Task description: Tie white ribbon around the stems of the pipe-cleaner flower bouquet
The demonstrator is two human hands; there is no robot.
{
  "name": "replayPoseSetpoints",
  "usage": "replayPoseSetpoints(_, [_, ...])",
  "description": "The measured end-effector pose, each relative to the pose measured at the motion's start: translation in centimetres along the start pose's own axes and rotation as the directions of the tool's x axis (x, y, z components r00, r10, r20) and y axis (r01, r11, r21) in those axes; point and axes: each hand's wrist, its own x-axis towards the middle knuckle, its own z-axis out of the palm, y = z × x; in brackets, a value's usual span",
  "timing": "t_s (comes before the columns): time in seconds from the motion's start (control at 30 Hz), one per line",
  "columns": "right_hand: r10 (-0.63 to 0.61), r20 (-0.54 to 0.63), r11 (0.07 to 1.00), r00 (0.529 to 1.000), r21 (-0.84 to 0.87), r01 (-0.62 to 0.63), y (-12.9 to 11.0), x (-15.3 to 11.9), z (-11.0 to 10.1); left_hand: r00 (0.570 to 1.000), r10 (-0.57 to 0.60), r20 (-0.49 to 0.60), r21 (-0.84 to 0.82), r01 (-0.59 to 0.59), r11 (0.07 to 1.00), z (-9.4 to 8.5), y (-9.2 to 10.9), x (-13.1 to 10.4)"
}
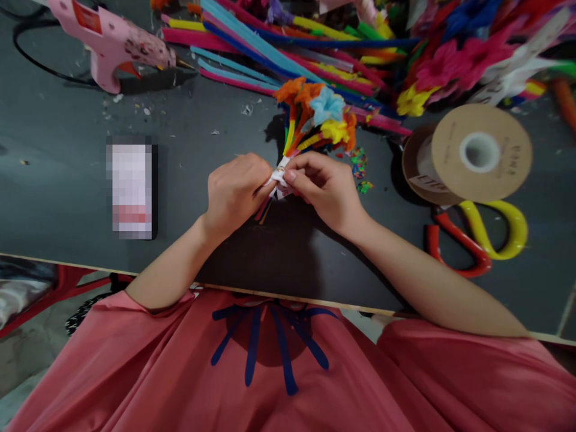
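Left hand [239,189] and right hand [332,189] both pinching white ribbon [279,173] around stems [290,137] of flower bouquet [326,111]. Bouquet lying between hands, equally near each, long axis running seven to one o'clock, blooms [333,130] pointing toward one.

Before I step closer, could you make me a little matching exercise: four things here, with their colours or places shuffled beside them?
Things:
1. glue gun
2. scissors
3. spool
4. white ribbon

Colours and places:
A. brown disc-shaped sides, white core
B. between the left hand and right hand
C. pink body
D. one red handle, one yellow

Pairs: 1-C, 2-D, 3-A, 4-B
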Motion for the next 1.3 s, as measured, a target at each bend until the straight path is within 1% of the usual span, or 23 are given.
replayPoseSetpoints(0.07, [0.018, -0.025, 1.0, 1.0, 0.009, -0.018, -0.2, 0.1, 0.0, 0.999, -0.023, 0.027, -0.018, 0.023, 1.0, 0.0, 0.0, -0.1])
replayPoseSetpoints(0.17, [0.045, -0.027, 0.999, 0.999, 0.023, -0.045, -0.1, 0.1, 0.0, 0.998, -0.061, 0.031, -0.038, 0.062, 0.997, 0.0, 0.1, -0.1])
replayPoseSetpoints(0.3, [0.029, -0.043, 0.999, 0.999, 0.023, -0.028, 0.3, -0.1, 0.1, 0.992, -0.105, 0.068, -0.109, 0.112, 0.988, 0.0, 0.2, 0.1])
replayPoseSetpoints(0.37, [0.006, -0.067, 1.0, 0.998, 0.011, -0.005, 0.3, -0.2, 0.1, 0.995, -0.07, 0.075, -0.156, 0.081, 0.984, -0.2, 0.2, 0.2])
replayPoseSetpoints(0.43, [-0.014, -0.102, 1.0, 0.995, 0.006, 0.015, 0.4, -0.2, 0.1, 0.999, -0.012, 0.051, -0.208, 0.022, 0.978, -0.4, 0.3, 0.2])
replayPoseSetpoints(0.5, [-0.02, -0.132, 1.0, 0.991, -0.002, 0.02, 0.4, -0.1, 0.1, 1.0, 0.008, 0.023, -0.289, -0.002, 0.957, -0.7, 0.6, 0.2])
replayPoseSetpoints(0.53, [-0.019, -0.141, 1.0, 0.99, -0.01, 0.017, 0.4, -0.1, 0.1, 1.0, -0.012, 0.017, -0.35, 0.017, 0.936, -0.9, 0.7, 0.2])
replayPoseSetpoints(0.57, [-0.018, -0.146, 1.0, 0.989, -0.019, 0.015, 0.4, -0.1, 0.0, 0.998, -0.064, 0.018, -0.425, 0.065, 0.903, -1.0, 0.9, 0.1])
replayPoseSetpoints(0.6, [-0.017, -0.155, 0.999, 0.988, -0.03, 0.012, 0.5, -0.1, 0.0, 0.99, -0.138, 0.024, -0.508, 0.131, 0.851, -1.1, 1.1, 0.1])
replayPoseSetpoints(0.67, [-0.012, -0.18, 0.999, 0.984, -0.055, 0.002, 0.6, -0.2, 0.0, 0.952, -0.302, 0.05, -0.653, 0.26, 0.711, -1.0, 1.4, 0.2])
replayPoseSetpoints(0.7, [-0.006, -0.19, 0.998, 0.982, -0.064, -0.006, 0.6, -0.2, 0.0, 0.928, -0.366, 0.065, -0.695, 0.305, 0.651, -0.9, 1.4, 0.2])
replayPoseSetpoints(0.73, [-0.001, -0.195, 0.997, 0.981, -0.071, -0.013, 0.6, -0.2, 0.0, 0.912, -0.401, 0.085, -0.704, 0.34, 0.623, -0.8, 1.3, 0.3])
replayPoseSetpoints(0.77, [0.002, -0.198, 0.997, 0.98, -0.074, -0.017, 0.7, -0.2, 0.0, 0.904, -0.416, 0.101, -0.695, 0.363, 0.621, -0.6, 1.2, 0.4])
replayPoseSetpoints(0.83, [0.004, -0.198, 0.998, 0.98, -0.068, -0.018, 0.6, -0.2, 0.0, 0.902, -0.408, 0.143, -0.626, 0.401, 0.669, -0.5, 0.9, 0.7])
replayPoseSetpoints(0.9, [0.007, -0.205, 0.998, 0.979, -0.059, -0.019, 0.6, -0.2, 0.0, 0.911, -0.367, 0.187, -0.539, 0.408, 0.737, -0.6, 0.6, 0.9])
replayPoseSetpoints(0.97, [0.012, -0.214, 0.998, 0.977, -0.053, -0.023, 0.5, -0.2, 0.0, 0.926, -0.3, 0.228, -0.467, 0.375, 0.801, -0.8, 0.5, 1.1])
replayPoseSetpoints(1.03, [0.005, -0.217, 0.998, 0.976, -0.057, -0.017, 0.6, -0.2, 0.0, 0.937, -0.24, 0.255, -0.421, 0.331, 0.845, -0.9, 0.6, 1.1])
replayPoseSetpoints(1.17, [-0.028, -0.201, 0.996, 0.979, -0.086, 0.01, 0.7, -0.2, -0.1, 0.956, -0.2, 0.214, -0.379, 0.27, 0.885, -0.8, 0.6, 1.1])
replayPoseSetpoints(1.3, [-0.072, -0.175, 0.993, 0.982, -0.102, 0.054, 0.9, 0.0, -0.5, 0.962, -0.19, 0.195, -0.353, 0.25, 0.902, -0.7, 0.6, 0.9])
